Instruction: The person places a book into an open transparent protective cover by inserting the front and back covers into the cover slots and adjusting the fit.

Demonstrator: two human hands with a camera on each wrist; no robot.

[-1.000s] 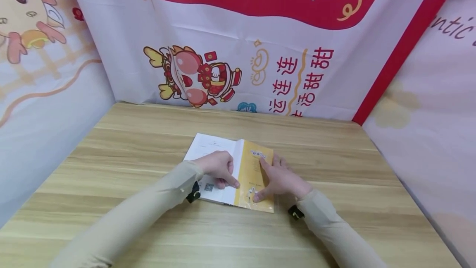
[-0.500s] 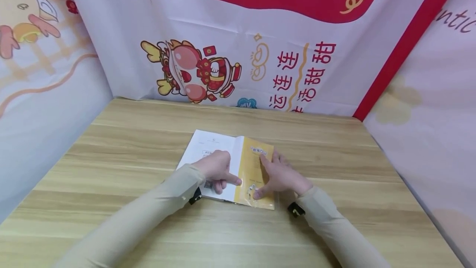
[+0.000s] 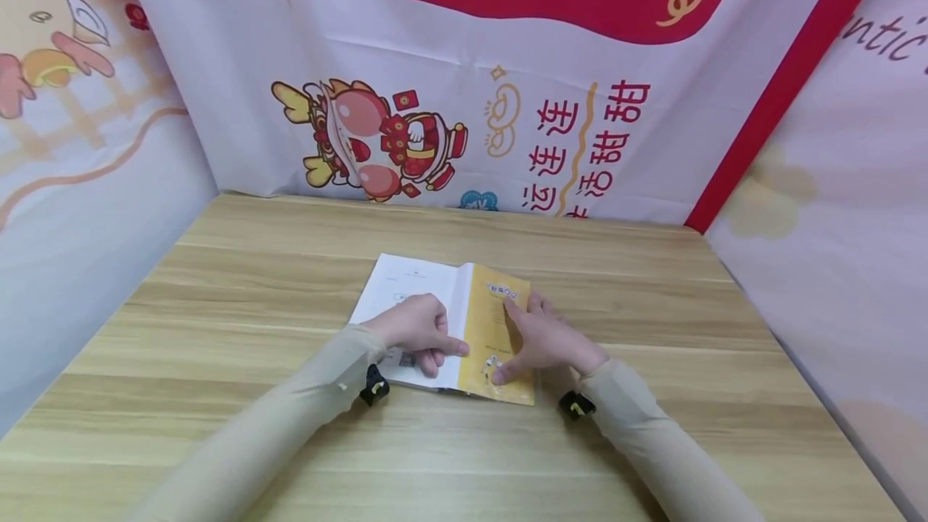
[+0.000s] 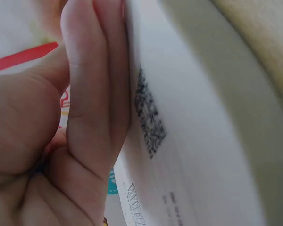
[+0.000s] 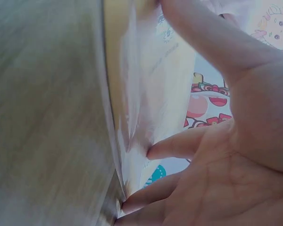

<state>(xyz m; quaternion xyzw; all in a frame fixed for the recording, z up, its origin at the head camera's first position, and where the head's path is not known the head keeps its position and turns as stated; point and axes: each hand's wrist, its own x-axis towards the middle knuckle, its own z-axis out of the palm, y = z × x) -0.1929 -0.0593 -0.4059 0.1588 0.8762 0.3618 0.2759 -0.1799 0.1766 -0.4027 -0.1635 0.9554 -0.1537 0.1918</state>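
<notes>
A book (image 3: 400, 279) lies on the table with a white page showing on its left and a yellow cover flap (image 3: 484, 325) on its right. Glossy clear plastic (image 5: 134, 108) shows over the yellow part in the right wrist view. My left hand (image 3: 416, 325) rests on the white page, one straight digit touching the seam by the yellow part, other fingers bent. Beside it is a printed QR code (image 4: 150, 115). My right hand (image 3: 547, 341) lies spread at the flap's right edge. Its thumb and one finger touch the yellow surface; other fingers reach past the edge.
The wood-grain table (image 3: 290, 264) extends around the book. Behind it hangs a white and red printed cloth (image 3: 435, 31), and more printed cloth (image 3: 834, 224) hangs at the sides. A black strap piece (image 3: 374, 385) sits at each wrist.
The camera view has shifted slightly. My left hand's straight digit has slid a little up along the seam, away from me. My right hand stays at the flap.
</notes>
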